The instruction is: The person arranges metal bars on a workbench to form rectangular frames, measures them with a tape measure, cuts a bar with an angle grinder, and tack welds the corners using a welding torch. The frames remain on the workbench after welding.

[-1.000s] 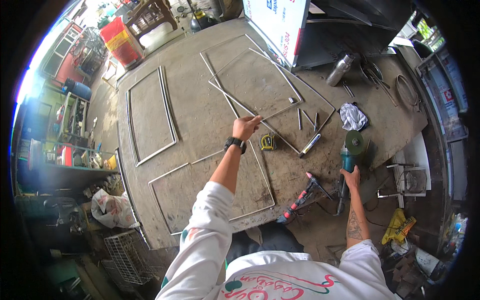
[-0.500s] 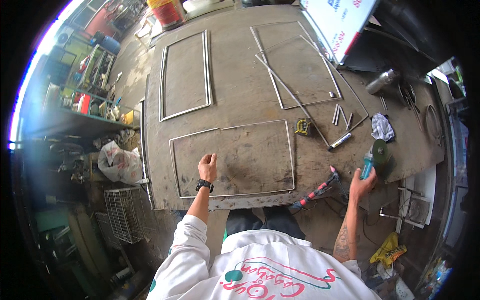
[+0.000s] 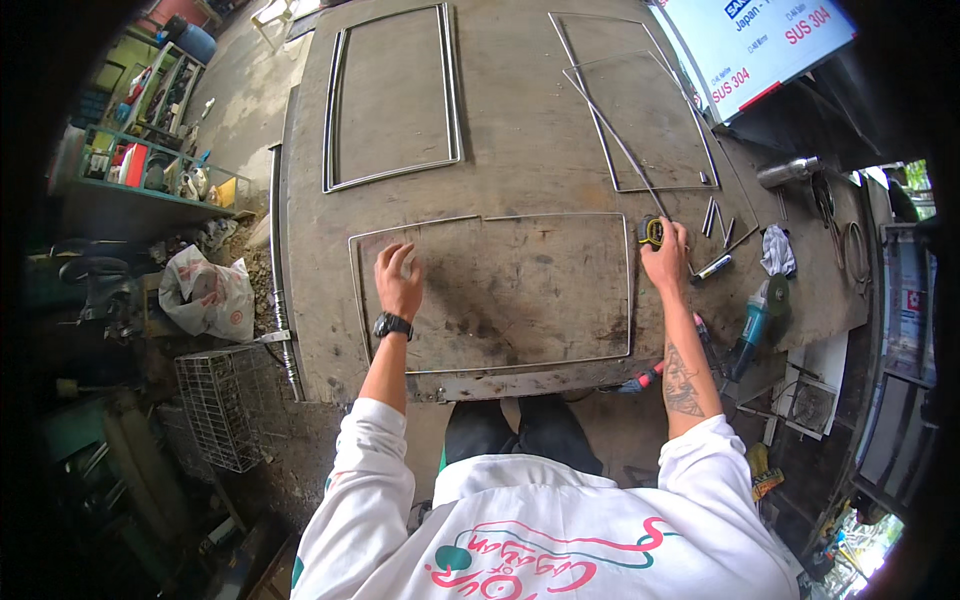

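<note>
A thin metal rectangular frame [image 3: 629, 290] lies flat on the worktable in front of me, with a small gap in its far side. Over its left part hovers my left hand [image 3: 399, 285], empty, fingers apart and slightly curled. Just past the frame's right side, my right hand [image 3: 664, 262] closes around a yellow and black tape measure [image 3: 649, 233]. A teal angle grinder [image 3: 754, 322] with a dark disc rests at the table's right front. Near the right hand lie a marker [image 3: 714, 266] and several short metal pieces [image 3: 710, 216].
Another slim frame [image 3: 456, 110] lies at the far left of the worktable [image 3: 510, 120], and overlapping frames [image 3: 601, 125] at the far right. A white rag [image 3: 777, 251], a metal cylinder [image 3: 788, 172] and a film-covered sheet metal box [image 3: 760, 50] occupy the right side.
My right hand has let go of the angle grinder, now lying on the table, and has moved left to the tape measure. My left hand has shifted slightly, its fingers more spread.
</note>
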Motion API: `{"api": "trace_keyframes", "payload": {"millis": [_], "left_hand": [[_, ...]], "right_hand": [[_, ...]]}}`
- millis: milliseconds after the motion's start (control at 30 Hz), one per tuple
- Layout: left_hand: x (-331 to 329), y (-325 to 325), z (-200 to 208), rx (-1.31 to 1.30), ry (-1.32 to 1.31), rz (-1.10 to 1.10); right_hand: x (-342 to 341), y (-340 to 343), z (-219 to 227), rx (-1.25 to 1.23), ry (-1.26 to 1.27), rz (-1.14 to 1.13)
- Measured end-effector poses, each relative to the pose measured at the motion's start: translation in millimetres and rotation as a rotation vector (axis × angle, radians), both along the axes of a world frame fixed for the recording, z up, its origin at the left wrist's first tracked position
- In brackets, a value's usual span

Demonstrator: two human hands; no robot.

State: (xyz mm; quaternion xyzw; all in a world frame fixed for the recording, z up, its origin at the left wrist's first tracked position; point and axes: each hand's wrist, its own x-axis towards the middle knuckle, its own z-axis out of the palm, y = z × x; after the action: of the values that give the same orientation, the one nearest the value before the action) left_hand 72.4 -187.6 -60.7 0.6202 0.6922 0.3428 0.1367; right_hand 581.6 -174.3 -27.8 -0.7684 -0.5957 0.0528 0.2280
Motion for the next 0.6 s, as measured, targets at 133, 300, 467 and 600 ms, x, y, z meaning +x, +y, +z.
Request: {"api": "trace_keyframes", "payload": {"millis": [133,300,467,600], "left_hand": [[-65.6,-47.3,-17.7,0.017,0.081,0.208],[-115.2,-63.3,-29.3,-0.25,-0.029,0.278],[-135.3,-29.8,-26.5,-0.342,0.021,0.065],[-166.2,1.2,-12.8,-0.396,-0.558,0.009]], "right_hand": [[-7.0,-16.1,-9.2,0.01,0.058,-0.057],[-17.5,-80.5,-54.9,-0.236,0.406,-0.158],[-23.9,-83.7,-70.8,-0.264,0.393,-0.171],[7.7,-63.4,-47.3,-0.133,0.618,-0.113]]}}
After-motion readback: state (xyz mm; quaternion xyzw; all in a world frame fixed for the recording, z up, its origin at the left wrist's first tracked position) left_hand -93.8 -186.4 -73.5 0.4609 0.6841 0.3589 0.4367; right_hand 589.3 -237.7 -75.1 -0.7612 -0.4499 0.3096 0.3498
